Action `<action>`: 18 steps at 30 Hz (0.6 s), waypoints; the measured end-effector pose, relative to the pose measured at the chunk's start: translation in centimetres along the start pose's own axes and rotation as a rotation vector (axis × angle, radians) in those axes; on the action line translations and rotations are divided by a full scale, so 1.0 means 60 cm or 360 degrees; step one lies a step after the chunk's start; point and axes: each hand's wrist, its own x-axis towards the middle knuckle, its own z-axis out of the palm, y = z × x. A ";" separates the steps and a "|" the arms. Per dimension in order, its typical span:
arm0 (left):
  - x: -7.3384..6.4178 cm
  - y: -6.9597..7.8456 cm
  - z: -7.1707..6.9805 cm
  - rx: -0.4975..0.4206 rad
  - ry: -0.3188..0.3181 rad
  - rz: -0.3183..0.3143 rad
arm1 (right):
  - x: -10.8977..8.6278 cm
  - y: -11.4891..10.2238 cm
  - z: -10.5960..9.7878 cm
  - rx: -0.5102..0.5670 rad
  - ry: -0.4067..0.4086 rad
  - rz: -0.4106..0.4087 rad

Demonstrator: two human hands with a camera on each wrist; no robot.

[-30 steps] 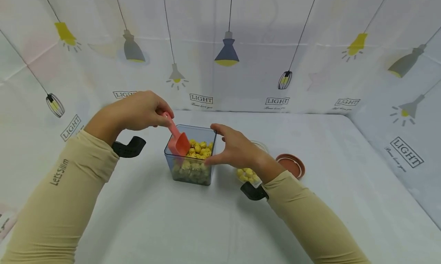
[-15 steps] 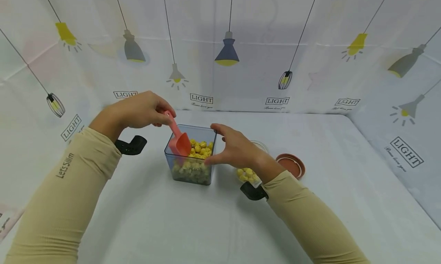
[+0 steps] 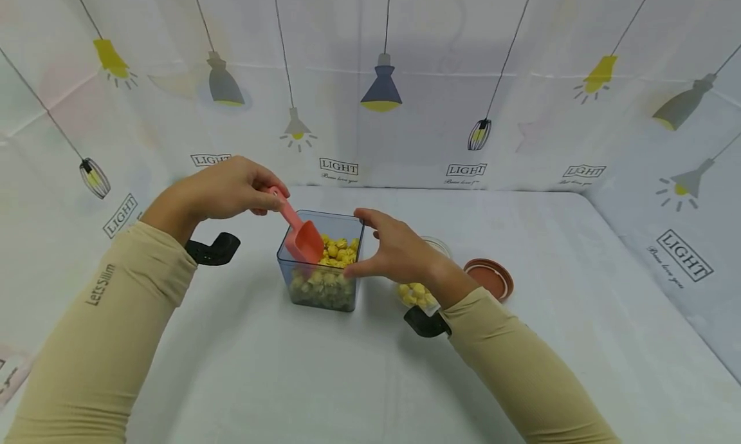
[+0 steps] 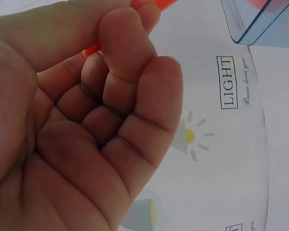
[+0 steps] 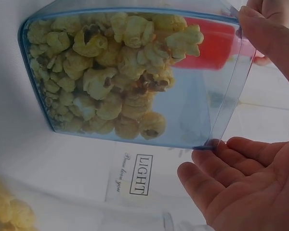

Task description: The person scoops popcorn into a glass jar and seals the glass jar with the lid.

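My left hand (image 3: 228, 188) pinches the handle of a pink scoop (image 3: 304, 241) from above. The scoop's blade dips into a clear bluish square container (image 3: 336, 221), leaning against its left side. Yellow popcorn (image 3: 337, 252) fills the lower part of the container; the right wrist view shows the popcorn (image 5: 101, 82) through the wall, with the scoop (image 5: 209, 45) touching or right beside the upper pieces. Across the container's right side, my right hand (image 3: 396, 248) holds the rim, thumb at the near corner and fingers at the far one. In the left wrist view the curled fingers mostly hide the handle.
Partly behind my right hand and wrist is a clear jar (image 3: 437, 244) with more popcorn (image 3: 415, 294). A round brown lid (image 3: 489, 280) lies to the right of it. White cloth covers the table and the wall behind.
My left hand has shifted slightly left, tilting the scoop's handle that way while its blade has edged right into the popcorn. The right hand and the container stay put.
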 end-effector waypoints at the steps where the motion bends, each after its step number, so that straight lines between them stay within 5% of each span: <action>1: 0.000 0.001 0.001 0.0008 -0.0002 0.0003 | 0.000 0.000 0.000 -0.0001 0.0000 0.0001; 9: 0.004 0.008 0.005 0.0081 -0.0014 0.0004 | -0.001 0.001 -0.002 0.0003 0.0005 0.0001; 18: 0.001 -0.014 0.009 -0.0109 0.0025 -0.0029 | 0.000 0.001 -0.001 0.0013 -0.0006 -0.0012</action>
